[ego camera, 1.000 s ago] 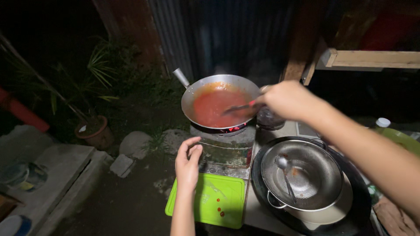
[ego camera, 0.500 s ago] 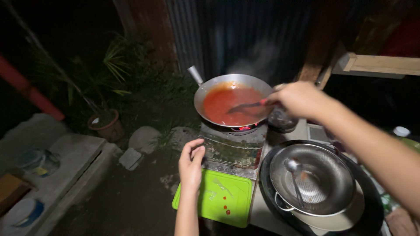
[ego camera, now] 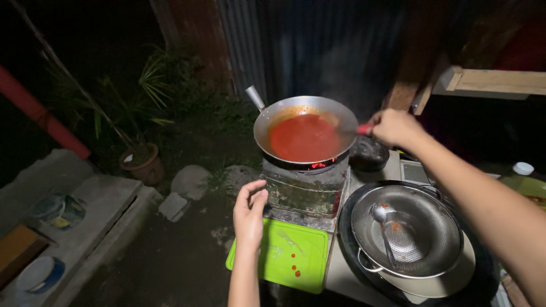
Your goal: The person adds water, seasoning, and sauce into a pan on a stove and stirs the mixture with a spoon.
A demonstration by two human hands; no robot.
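Head view, downward over stove (ego camera: 304,190)

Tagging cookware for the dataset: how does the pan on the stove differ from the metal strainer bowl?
The pan holds smooth red sauce; the strainer holds only a spoon and a few red specks. The pan has solid walls and one long handle; the strainer is perforated, with a small loop handle. The pan sits on a lit stove; the strainer rests in a dark basin. Both are round, silvery metal.

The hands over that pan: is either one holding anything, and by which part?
The right hand grips a stirring utensil by its red handle end, its working end in the sauce of the pan. The left hand holds nothing, half-curled above the green board.
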